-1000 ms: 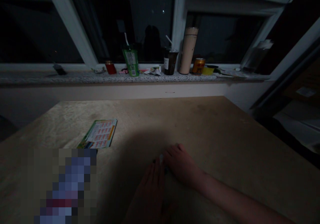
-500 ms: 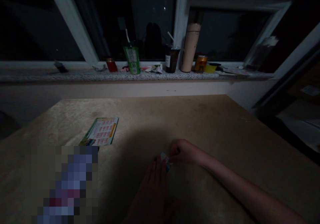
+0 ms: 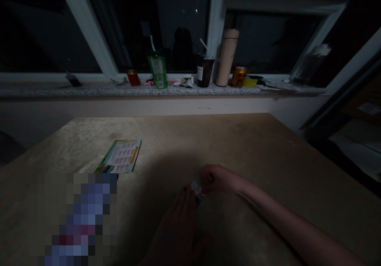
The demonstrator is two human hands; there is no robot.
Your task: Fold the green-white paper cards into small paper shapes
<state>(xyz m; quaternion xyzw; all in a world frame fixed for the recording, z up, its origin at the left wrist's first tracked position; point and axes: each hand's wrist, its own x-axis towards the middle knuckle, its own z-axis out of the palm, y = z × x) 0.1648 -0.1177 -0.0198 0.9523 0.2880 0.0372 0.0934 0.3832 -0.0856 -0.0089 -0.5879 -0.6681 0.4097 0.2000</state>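
A small printed piece of paper or card (image 3: 199,190) lies on the table in front of me. My left hand (image 3: 180,218) rests flat over its left side, fingers stretched out, hiding part of it. From the right, my right hand (image 3: 216,178) reaches to the paper's right edge with curled fingers, the tips pressed together close to the surface. Whatever those fingertips hold, if anything, is too dark and small to make out. Farther left lies a larger printed card (image 3: 122,156) with rows of red print and a green border, untouched by either hand.
The brown table (image 3: 253,143) meets a wall under a windowsill (image 3: 184,91). On the sill stand a green cup (image 3: 159,71), a dark cup (image 3: 204,73), a pink bottle (image 3: 228,58), an orange can (image 3: 239,77) and a red jar (image 3: 133,77). A pixelated patch covers the lower left.
My right hand has shifted very slightly at the paper's edge, and my left hand has slid slightly left, showing a bit more of the paper. Other things stay put.
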